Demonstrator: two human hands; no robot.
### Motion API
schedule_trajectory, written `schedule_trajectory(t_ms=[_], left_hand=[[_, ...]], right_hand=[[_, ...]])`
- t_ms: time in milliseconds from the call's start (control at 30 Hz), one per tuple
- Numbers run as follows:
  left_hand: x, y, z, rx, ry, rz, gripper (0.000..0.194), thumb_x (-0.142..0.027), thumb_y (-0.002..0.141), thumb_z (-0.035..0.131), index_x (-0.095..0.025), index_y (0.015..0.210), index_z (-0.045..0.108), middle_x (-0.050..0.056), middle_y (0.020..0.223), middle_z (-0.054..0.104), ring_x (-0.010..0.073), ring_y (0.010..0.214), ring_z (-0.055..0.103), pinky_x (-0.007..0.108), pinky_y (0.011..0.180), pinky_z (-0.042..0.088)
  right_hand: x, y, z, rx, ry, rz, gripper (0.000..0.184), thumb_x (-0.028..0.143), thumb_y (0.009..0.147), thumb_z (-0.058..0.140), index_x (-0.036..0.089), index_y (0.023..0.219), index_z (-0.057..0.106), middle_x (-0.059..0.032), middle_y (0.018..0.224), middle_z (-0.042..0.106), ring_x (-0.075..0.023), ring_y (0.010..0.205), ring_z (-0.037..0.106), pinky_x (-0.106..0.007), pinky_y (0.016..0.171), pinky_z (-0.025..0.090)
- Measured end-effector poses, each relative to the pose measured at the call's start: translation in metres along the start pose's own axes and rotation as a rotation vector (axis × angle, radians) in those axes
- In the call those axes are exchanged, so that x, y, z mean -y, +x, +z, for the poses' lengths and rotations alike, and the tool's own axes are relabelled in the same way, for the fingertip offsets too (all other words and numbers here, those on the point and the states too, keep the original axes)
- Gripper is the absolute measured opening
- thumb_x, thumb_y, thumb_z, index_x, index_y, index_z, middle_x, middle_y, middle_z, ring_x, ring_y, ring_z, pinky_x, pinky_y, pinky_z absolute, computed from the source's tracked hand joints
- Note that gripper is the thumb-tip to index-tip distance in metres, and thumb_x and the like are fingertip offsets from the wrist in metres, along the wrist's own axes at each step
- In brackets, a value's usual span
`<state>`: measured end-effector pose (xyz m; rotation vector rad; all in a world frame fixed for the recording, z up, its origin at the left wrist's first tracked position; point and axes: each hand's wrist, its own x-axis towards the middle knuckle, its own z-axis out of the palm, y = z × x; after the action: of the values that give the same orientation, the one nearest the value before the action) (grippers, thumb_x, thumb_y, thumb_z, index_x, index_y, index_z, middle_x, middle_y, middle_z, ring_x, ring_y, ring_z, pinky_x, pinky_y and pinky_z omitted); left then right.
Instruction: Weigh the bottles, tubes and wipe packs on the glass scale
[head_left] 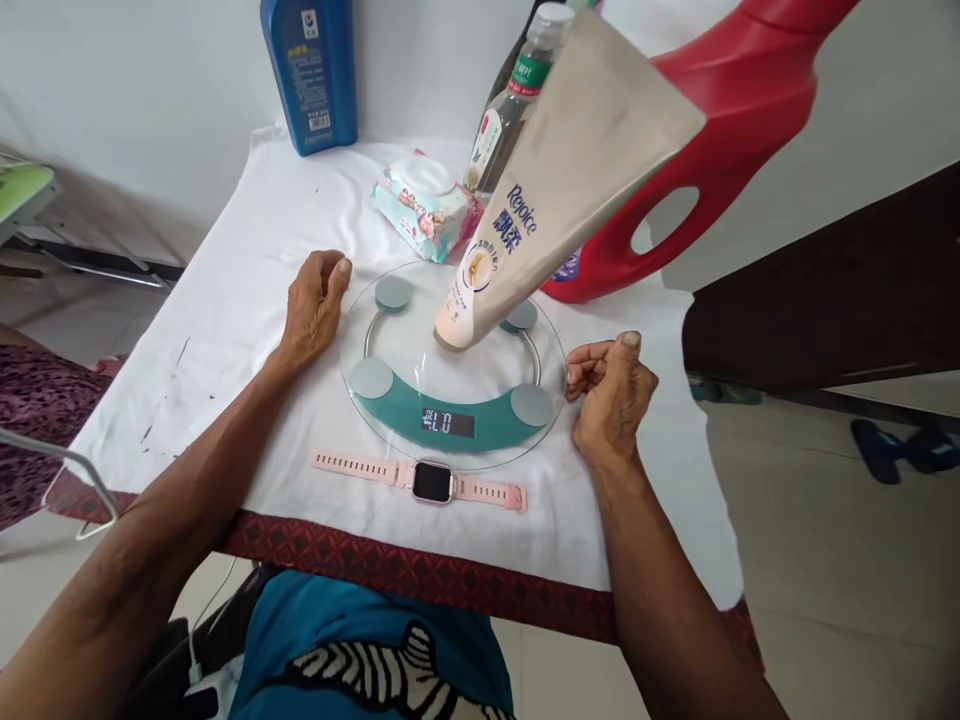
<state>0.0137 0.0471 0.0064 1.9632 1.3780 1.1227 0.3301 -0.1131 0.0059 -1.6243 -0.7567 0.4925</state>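
A round glass bathroom scale (442, 425) with a green band lies on the table, its small display lit. On its glass platform stands a beige Rejoice tube (547, 190), cap down. My left hand (315, 305) rests on the cloth just left of the scale, fingers curled and nothing in them. On the opposite side, my right hand (613, 390) is loosely closed, thumb up, its fingertips by the scale's right rim; whether they touch the glass I cannot tell. A smartwatch (433, 482) with a pink strap lies flat in front of the scale.
Behind the scale are a wet wipes pack (427, 205), a clear plastic bottle (499, 130) and a large red jug (742, 120). A blue bottle (315, 80) stands at the back left. White cloth (202, 300) covers the table, with a dark red patterned border (420, 570) in front.
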Motion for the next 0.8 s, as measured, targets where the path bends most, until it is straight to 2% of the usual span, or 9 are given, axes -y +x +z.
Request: schedule_trajectory(t_ms=[133,333,433,533,600,667,700,733,800], left_hand=[[-0.006,-0.003,-0.001,0.02,0.095,0.032,0.034,-0.051,0.11,0.043,-0.023,0.113,0.062,0.009,0.114,0.072,0.0241,0.104,0.068,0.043,0.095,0.055],[-0.004,-0.001,0.001,0.051,0.155,0.038,0.033,-0.053,0.11,0.044,-0.024,0.11,0.061,0.01,0.115,0.071,0.0252,0.106,0.065,0.043,0.095,0.054],[-0.004,-0.001,0.002,0.058,0.165,0.042,0.034,-0.053,0.109,0.043,-0.025,0.107,0.06,0.01,0.112,0.07,0.0254,0.106,0.063,0.043,0.096,0.053],[-0.004,-0.003,0.002,0.078,0.147,0.023,0.033,-0.052,0.109,0.043,-0.024,0.108,0.061,0.009,0.11,0.069,0.0249,0.102,0.064,0.043,0.096,0.054],[-0.003,-0.003,0.003,0.083,0.116,-0.01,0.032,-0.051,0.108,0.044,-0.024,0.109,0.062,0.009,0.11,0.068,0.0245,0.099,0.065,0.043,0.095,0.055],[-0.001,-0.003,0.006,0.081,0.083,-0.04,0.033,-0.05,0.107,0.046,-0.023,0.111,0.063,0.009,0.112,0.067,0.0243,0.098,0.066,0.044,0.095,0.056],[0.0,-0.003,0.007,0.078,0.07,-0.05,0.033,-0.05,0.106,0.047,-0.022,0.112,0.064,0.009,0.113,0.067,0.0243,0.098,0.066,0.044,0.095,0.056],[0.001,-0.004,0.008,0.074,0.061,-0.057,0.033,-0.049,0.106,0.047,-0.022,0.113,0.064,0.009,0.114,0.067,0.0244,0.099,0.067,0.044,0.096,0.057],[0.002,-0.005,0.01,0.065,0.051,-0.062,0.03,-0.046,0.106,0.048,-0.021,0.115,0.064,0.01,0.113,0.067,0.0249,0.1,0.067,0.044,0.097,0.057]], right_hand=[[0.0,-0.001,0.001,-0.009,0.009,-0.012,0.069,0.083,0.095,0.043,0.025,0.064,0.063,-0.0014,0.055,0.053,-0.0145,0.046,0.046,-0.031,0.046,0.034],[-0.006,0.001,0.0,-0.003,0.004,-0.02,0.067,0.08,0.098,0.042,0.025,0.066,0.062,-0.0009,0.054,0.052,-0.0143,0.046,0.045,-0.031,0.047,0.035],[0.001,-0.002,-0.005,-0.062,-0.045,-0.127,0.059,0.074,0.1,0.045,0.025,0.072,0.062,0.0005,0.059,0.053,-0.0151,0.051,0.047,-0.032,0.051,0.039],[0.024,-0.009,-0.007,-0.123,-0.045,-0.274,0.045,0.068,0.096,0.058,0.024,0.087,0.065,0.0001,0.073,0.061,-0.0176,0.065,0.059,-0.032,0.058,0.046],[0.045,-0.014,0.002,-0.008,-0.026,-0.339,0.047,0.066,0.089,0.07,0.023,0.109,0.067,-0.0044,0.098,0.072,-0.023,0.09,0.07,-0.037,0.073,0.056],[0.065,-0.019,0.02,0.163,-0.022,-0.364,0.069,0.062,0.077,0.084,0.025,0.131,0.062,-0.0086,0.127,0.072,-0.0285,0.118,0.07,-0.046,0.094,0.059],[0.073,-0.021,0.032,0.234,-0.025,-0.352,0.078,0.059,0.071,0.089,0.026,0.136,0.06,-0.0095,0.134,0.07,-0.0303,0.124,0.068,-0.049,0.102,0.057],[0.08,-0.023,0.045,0.285,-0.042,-0.326,0.079,0.058,0.068,0.092,0.025,0.134,0.062,-0.01,0.134,0.071,-0.0316,0.126,0.068,-0.052,0.107,0.055],[0.089,-0.027,0.069,0.323,-0.1,-0.244,0.063,0.059,0.068,0.091,0.021,0.116,0.072,-0.011,0.12,0.077,-0.0347,0.121,0.07,-0.055,0.11,0.054]])
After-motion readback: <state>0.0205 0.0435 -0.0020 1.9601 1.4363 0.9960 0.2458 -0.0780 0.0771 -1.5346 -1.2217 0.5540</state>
